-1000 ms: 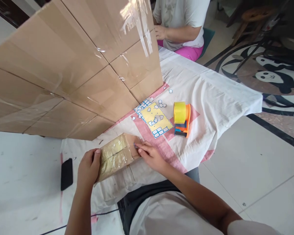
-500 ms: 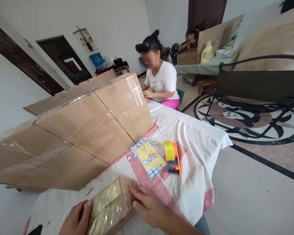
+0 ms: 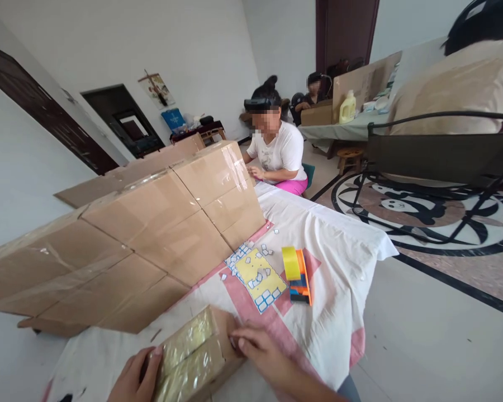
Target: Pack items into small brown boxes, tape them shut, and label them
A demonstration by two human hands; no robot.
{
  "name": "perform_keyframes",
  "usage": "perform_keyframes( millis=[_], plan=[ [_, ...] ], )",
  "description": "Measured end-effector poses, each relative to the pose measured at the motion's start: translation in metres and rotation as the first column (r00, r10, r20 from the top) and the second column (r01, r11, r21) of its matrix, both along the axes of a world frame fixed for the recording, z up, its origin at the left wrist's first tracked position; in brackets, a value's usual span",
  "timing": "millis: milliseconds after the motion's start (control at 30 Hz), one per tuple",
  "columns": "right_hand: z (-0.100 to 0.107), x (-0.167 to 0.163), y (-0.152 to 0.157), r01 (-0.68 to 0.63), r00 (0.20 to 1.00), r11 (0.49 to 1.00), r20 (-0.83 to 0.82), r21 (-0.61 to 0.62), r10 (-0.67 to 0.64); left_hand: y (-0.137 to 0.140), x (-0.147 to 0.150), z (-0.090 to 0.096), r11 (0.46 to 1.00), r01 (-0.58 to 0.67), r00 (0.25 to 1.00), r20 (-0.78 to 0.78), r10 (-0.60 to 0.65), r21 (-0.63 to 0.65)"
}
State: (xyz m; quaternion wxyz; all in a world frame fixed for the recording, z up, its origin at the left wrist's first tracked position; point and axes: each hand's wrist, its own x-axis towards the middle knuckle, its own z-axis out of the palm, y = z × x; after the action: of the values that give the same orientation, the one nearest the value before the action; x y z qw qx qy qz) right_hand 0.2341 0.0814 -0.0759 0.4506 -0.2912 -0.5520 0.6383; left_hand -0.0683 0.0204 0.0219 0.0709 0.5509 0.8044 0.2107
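Note:
A small cardboard box [image 3: 224, 335] lies on the cloth-covered table close to me, its top covered with shiny yellowish clear tape [image 3: 188, 354]. My left hand [image 3: 136, 375] grips its left side, thumb and fingers bent over the edge. At the opposite end, my right hand [image 3: 262, 352] has its fingers closed against the end face, the tips at the box edge. Whatever those fingertips pinch there is too small to make out. Beyond my right hand stands an orange and blue tape dispenser [image 3: 304, 279] with a yellow tape roll [image 3: 291, 263].
Stacked taped cartons [image 3: 159, 218] form a wall along the table's left. A yellow sheet [image 3: 255, 273] with white-and-blue label stickers lies on the pink-and-white cloth [image 3: 335, 301]. Across the table sits a person [image 3: 280, 151] in a white shirt. A black-framed chair [image 3: 427, 159] stands right.
My right hand's fingers have slid down the box's end and curled in more. My left hand keeps its hold. The whole view has shifted slightly.

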Motion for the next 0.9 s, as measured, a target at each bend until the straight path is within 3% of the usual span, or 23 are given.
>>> perform_keyframes(
  millis=[133, 300, 533, 900],
  plan=[
    [0.002, -0.002, 0.013, 0.043, 0.999, 0.999, -0.016, -0.025, -0.043, -0.004, 0.016, 0.013, 0.992, -0.067, 0.997, -0.042, 0.063, -0.108],
    [-0.005, -0.007, 0.02, 0.094, 0.994, 0.985, -0.033, -0.143, -0.1, -0.003, 0.026, 0.02, 0.978, -0.115, 0.99, -0.099, 0.099, -0.175],
    [-0.002, -0.005, 0.001, 0.067, 0.998, 0.997, -0.025, 0.035, -0.066, -0.009, 0.028, 0.02, 0.981, -0.133, 0.987, -0.103, 0.12, -0.138],
    [0.001, -0.01, 0.01, -0.041, 0.999, 0.995, -0.017, -0.087, 0.04, -0.006, 0.03, 0.022, 0.978, -0.151, 0.986, -0.09, 0.139, -0.145]
  ],
)
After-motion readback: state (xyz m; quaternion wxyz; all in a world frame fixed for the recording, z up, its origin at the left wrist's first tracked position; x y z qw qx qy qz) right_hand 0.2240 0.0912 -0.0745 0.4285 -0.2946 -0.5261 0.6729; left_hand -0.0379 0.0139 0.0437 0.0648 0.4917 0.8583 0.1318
